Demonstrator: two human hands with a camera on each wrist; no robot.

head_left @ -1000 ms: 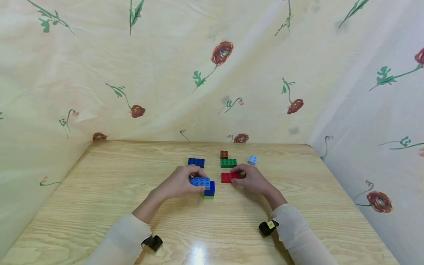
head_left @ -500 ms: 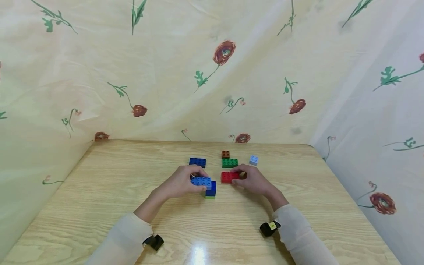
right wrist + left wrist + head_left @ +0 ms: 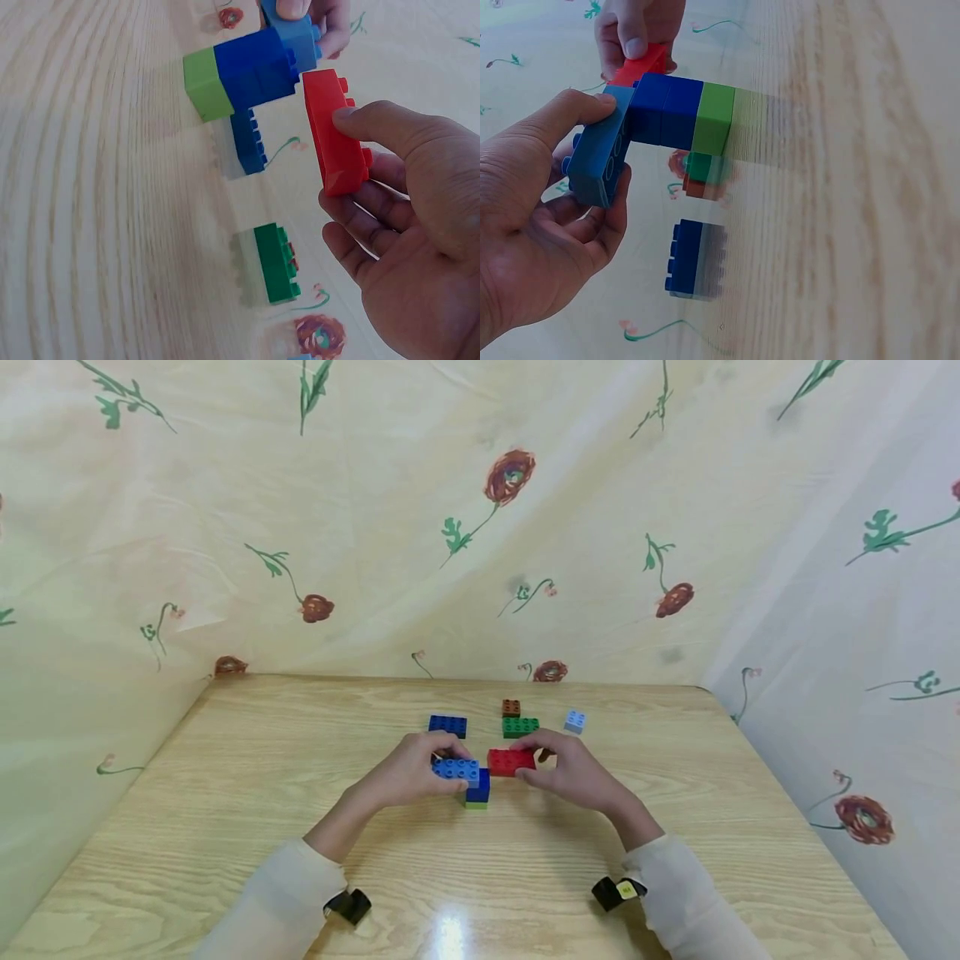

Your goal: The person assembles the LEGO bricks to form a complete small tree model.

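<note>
Lying left to right in the head view, the light-blue brick (image 3: pixel 455 770) is pinched by the left hand (image 3: pixel 405 772), studs up, one end at the top of the blue-and-lime stack (image 3: pixel 477 792) on the bench (image 3: pixel 480 868). The red brick (image 3: pixel 508 763) is pinched by the right hand (image 3: pixel 568 771) just beside the stack, its long axis also crosswise. In the left wrist view, the light-blue brick's hollow underside is turned benchward, most of its length left overhanging. In the right wrist view, the red brick is held clear of the bench, studs pointed away from it.
</note>
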